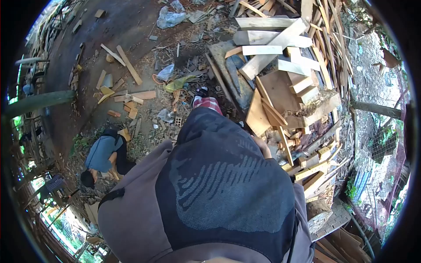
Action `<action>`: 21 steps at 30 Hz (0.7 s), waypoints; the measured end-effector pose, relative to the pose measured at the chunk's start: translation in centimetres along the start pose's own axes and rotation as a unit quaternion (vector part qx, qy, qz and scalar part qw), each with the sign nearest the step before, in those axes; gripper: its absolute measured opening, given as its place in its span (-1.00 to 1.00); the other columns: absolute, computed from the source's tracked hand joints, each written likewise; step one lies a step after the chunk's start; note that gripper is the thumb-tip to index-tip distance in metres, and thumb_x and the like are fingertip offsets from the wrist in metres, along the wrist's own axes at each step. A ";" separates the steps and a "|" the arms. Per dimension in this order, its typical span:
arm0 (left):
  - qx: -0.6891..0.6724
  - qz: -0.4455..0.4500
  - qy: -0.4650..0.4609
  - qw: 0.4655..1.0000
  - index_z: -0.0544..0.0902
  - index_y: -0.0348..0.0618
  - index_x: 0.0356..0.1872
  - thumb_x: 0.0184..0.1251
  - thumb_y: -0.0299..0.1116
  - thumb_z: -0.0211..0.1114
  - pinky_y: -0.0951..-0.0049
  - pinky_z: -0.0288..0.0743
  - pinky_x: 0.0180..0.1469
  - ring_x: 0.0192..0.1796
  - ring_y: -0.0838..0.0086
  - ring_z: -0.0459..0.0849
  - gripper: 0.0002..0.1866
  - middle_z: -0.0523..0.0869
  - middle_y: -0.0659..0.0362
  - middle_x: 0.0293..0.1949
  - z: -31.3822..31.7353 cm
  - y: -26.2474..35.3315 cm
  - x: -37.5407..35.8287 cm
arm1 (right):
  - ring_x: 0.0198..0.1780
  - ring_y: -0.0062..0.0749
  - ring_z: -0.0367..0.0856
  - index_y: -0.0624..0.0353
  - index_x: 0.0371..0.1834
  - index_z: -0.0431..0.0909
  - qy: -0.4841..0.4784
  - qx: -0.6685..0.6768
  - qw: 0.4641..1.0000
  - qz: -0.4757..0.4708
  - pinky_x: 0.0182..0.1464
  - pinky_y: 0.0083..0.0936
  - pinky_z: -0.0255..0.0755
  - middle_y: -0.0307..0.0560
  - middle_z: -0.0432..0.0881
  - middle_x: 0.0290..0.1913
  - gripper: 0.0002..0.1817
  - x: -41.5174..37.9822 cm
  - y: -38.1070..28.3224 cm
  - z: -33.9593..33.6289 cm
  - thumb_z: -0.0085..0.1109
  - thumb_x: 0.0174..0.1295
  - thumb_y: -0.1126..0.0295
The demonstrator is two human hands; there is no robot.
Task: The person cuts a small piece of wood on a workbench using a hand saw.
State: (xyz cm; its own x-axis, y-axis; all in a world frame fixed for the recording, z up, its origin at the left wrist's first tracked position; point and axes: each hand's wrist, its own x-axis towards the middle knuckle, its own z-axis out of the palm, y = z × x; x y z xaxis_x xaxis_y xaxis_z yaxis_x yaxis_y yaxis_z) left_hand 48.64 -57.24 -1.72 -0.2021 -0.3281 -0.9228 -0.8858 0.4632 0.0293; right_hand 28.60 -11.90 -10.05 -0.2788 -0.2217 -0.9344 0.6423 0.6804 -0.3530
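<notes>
Part of my right hand [262, 147] shows past the right edge of my dark shirt [223, 175]. Its fingers are mostly hidden, so whether it holds anything cannot be made out. Close by lie a triangular wooden offcut [258, 116] and a thin wooden strip [285, 145], both at the near side of a heap of cut wood. My left hand is out of sight; only the grey sleeve [131, 206] on that side shows.
Curved boards [265, 23] are stacked by a thick wooden block [322, 107]. Offcuts [129, 65] and plastic bags [169, 18] litter the dirt floor. Another person [103, 153] bends low at the left. A sawn log [319, 210] lies at the lower right.
</notes>
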 end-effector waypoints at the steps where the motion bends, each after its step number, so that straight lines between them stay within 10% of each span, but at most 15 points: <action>1: 0.004 0.004 0.002 1.000 0.18 -0.06 0.38 0.17 0.15 0.22 0.08 0.04 0.37 0.37 -0.01 0.15 -0.17 0.23 -0.13 0.32 -1.2 0.1 0.9 | -0.05 -0.50 0.57 0.32 0.09 0.54 0.009 -0.013 1.000 0.008 0.04 -0.50 0.43 -0.07 0.66 -0.01 -0.46 0.5 -0.6 0.6 -0.05 0.41 0.01; 5: 0.022 0.019 0.014 0.999 0.19 -0.07 0.37 0.18 0.14 0.21 0.09 0.05 0.35 0.35 0.00 0.17 -0.19 0.24 -0.13 0.30 -8.6 1.2 5.5 | 0.04 -0.32 0.58 0.36 0.10 0.53 -0.012 0.286 0.956 0.064 0.12 -0.48 0.39 -0.04 0.65 0.02 -0.46 2.1 -2.6 4.3 -0.14 0.45 0.04; 12: 0.028 0.002 0.058 0.998 0.22 -0.07 0.35 0.19 0.13 0.21 0.10 0.08 0.33 0.32 0.01 0.20 -0.22 0.27 -0.12 0.27 -23.4 -1.7 9.7 | 0.17 -0.26 0.51 0.37 0.14 0.49 0.157 -0.058 0.984 -0.057 0.23 -0.47 0.30 0.02 0.58 0.13 -0.51 1.3 -8.8 10.8 -0.15 0.45 0.14; 17: 0.001 -0.013 0.069 0.998 0.23 -0.07 0.33 0.20 0.12 0.21 0.11 0.10 0.31 0.30 0.02 0.23 -0.24 0.29 -0.12 0.25 -27.4 -3.9 9.7 | 0.20 -0.29 0.49 0.38 0.17 0.47 0.193 0.163 0.964 -0.084 0.26 -0.47 0.27 0.14 0.55 0.15 -0.53 1.5 -10.7 11.8 -0.09 0.41 0.20; 21: -0.028 -0.002 0.068 0.997 0.24 -0.07 0.32 0.20 0.11 0.20 0.11 0.12 0.30 0.28 0.03 0.24 -0.25 0.31 -0.11 0.23 -24.5 -3.5 9.4 | 0.22 -0.30 0.48 0.42 0.21 0.43 0.158 0.072 0.984 -0.034 0.27 -0.44 0.27 0.17 0.56 0.15 -0.49 0.7 -14.1 11.0 -0.06 0.40 0.19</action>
State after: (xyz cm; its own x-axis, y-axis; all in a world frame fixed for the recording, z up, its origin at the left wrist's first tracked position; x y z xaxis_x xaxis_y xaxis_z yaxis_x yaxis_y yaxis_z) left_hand 39.66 -82.12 -1.04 -0.2498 -0.4408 -0.8622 -0.9080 0.4160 0.0503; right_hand 27.19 -29.37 -6.26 -0.5186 -0.0191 -0.8548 0.7024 0.5605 -0.4386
